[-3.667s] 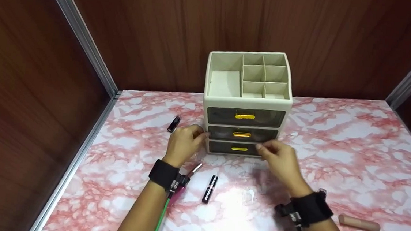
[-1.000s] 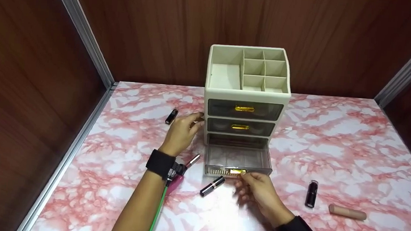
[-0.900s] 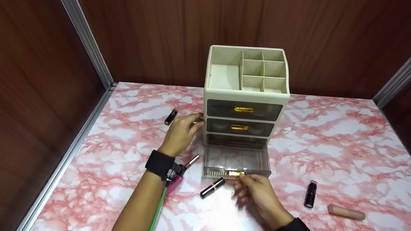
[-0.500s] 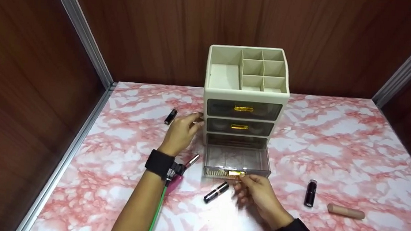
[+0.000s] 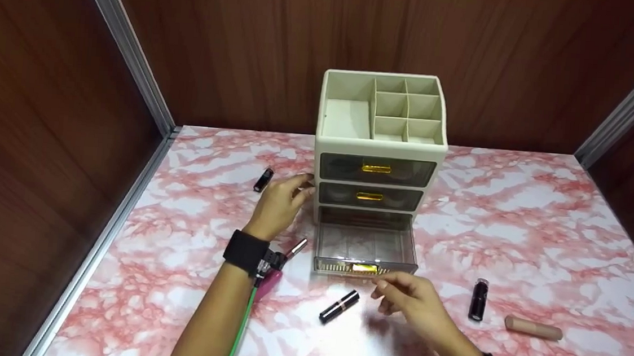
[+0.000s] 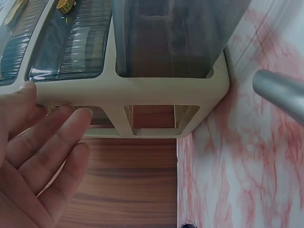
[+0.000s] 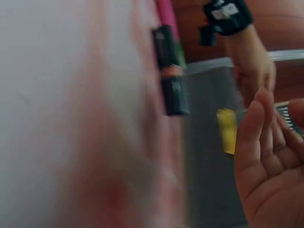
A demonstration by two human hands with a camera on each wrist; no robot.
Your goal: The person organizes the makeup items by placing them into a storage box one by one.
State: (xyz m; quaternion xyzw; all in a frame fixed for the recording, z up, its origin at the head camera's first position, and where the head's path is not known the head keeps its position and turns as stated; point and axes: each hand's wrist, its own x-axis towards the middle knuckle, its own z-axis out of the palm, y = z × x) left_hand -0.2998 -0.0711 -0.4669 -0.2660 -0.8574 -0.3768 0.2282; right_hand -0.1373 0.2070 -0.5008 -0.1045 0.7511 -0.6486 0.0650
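Note:
A cream drawer organizer [image 5: 381, 149] stands on the marbled table, its bottom drawer [image 5: 362, 244] pulled out and its two upper drawers closed. My left hand [image 5: 281, 203] rests at the organizer's left side; in the left wrist view its thumb [image 6: 26, 92] touches the front edge and the other fingers lie loosely extended along the side frame. Just in front of the bottom drawer's gold handle [image 5: 365, 268], my right hand [image 5: 417, 305] hovers with loosely bent fingers, holding nothing. A black tube with a pinkish band [image 5: 339, 306] lies on the table left of that hand.
Another black tube [image 5: 263, 179] lies beyond my left hand. On the right are a black tube with a clear end [image 5: 478, 300] and a beige tube [image 5: 533, 327]. Something pink [image 5: 270, 284] lies partly hidden under the left wrist. Wood panels [image 5: 361, 51] enclose the table's back and sides.
The bottom drawer, closed at first, has come out toward the front. My right hand has let go of its handle and drawn back slightly. The banded black tube has rolled forward and right.

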